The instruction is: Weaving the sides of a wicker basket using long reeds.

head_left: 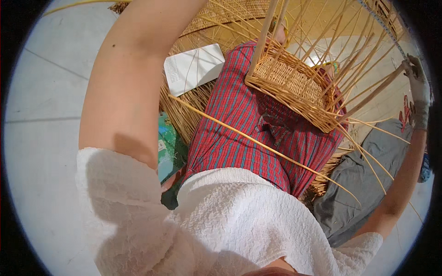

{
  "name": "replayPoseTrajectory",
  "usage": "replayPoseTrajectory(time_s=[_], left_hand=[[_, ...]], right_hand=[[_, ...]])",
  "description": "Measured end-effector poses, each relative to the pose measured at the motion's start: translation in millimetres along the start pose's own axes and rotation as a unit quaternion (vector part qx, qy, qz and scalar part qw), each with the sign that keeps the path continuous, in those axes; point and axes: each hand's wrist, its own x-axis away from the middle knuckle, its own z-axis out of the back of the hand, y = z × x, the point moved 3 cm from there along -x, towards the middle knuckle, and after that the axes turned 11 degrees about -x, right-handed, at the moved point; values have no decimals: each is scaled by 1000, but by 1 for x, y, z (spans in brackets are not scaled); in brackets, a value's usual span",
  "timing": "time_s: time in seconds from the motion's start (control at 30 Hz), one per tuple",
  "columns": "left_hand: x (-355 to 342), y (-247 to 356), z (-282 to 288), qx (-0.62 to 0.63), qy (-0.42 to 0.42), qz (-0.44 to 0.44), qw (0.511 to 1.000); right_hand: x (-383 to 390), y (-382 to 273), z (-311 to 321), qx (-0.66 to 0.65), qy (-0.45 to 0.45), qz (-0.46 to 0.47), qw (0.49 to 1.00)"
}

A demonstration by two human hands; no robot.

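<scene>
A partly woven wicker basket (289,79) rests tilted on my lap, over red plaid trousers (235,110). Long loose canes fan out from its far and right sides, and a pale wooden post (262,43) rises at its left corner. At the far right, my gloved right hand (417,85) pinches the top of a thick wooden stick (375,94) that slants up from the basket. A dotted blue-white strip like a measuring tape (382,23) runs from the top edge down to those fingertips. My left arm reaches up past the top edge, its hand out of view.
A single long cane (258,143) crosses my lap. White paper (194,69) lies on a bundle of thin canes (177,112) at the left, near a green bag (169,142). Grey cloth (363,170) spreads at the right. A large woven piece (225,16) curves along the top.
</scene>
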Motion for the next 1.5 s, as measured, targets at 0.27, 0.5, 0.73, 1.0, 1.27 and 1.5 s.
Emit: replayPoseTrajectory(time_s=[0.27,0.5,0.73,1.0,1.27,1.5], left_hand=[[18,-12,1,-23,12,-13,1000],[0,6,-4,-77,9,80,994],[13,-43,16,-130,79,-48,987],[-13,-9,-5,-116,32,-30,992],[-10,-5,6,-100,37,3,994],[48,-18,-23,-194,185,-67,961]], right_hand=[[5,-12,8,69,-52,-14,996],[17,-38,38,43,-60,64,995],[15,-108,-35,79,28,79,993],[31,-125,2,99,48,-29,993],[21,-127,-3,134,54,11,989],[83,-166,-36,-9,37,-11,999]])
